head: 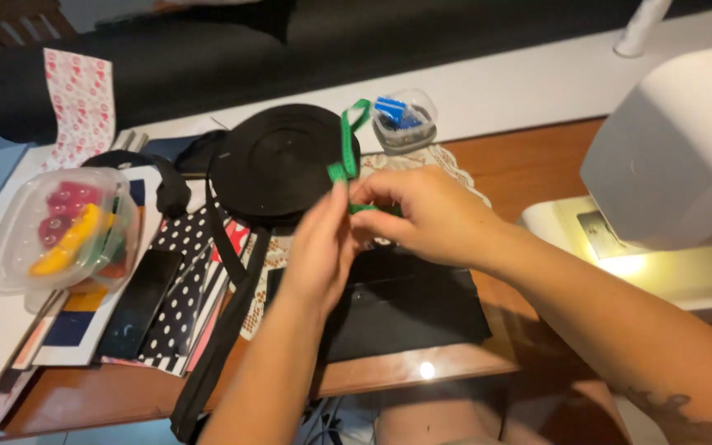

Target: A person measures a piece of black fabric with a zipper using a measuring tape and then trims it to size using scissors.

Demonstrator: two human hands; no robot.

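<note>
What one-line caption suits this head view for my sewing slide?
Both hands, left and right, pinch a green ribbon above a black webbing roll.

Green ribbon (346,142) (between both hands)

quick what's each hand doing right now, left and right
Left hand: fingers pinched shut on the green ribbon.
Right hand: fingers closed on the same green ribbon, lower down by the left fingertips.

black webbing roll (278,161) mid-table – clear tub of coloured bits (59,227) left, white sewing machine (669,165) right, polka-dot fabric (179,297).
</note>
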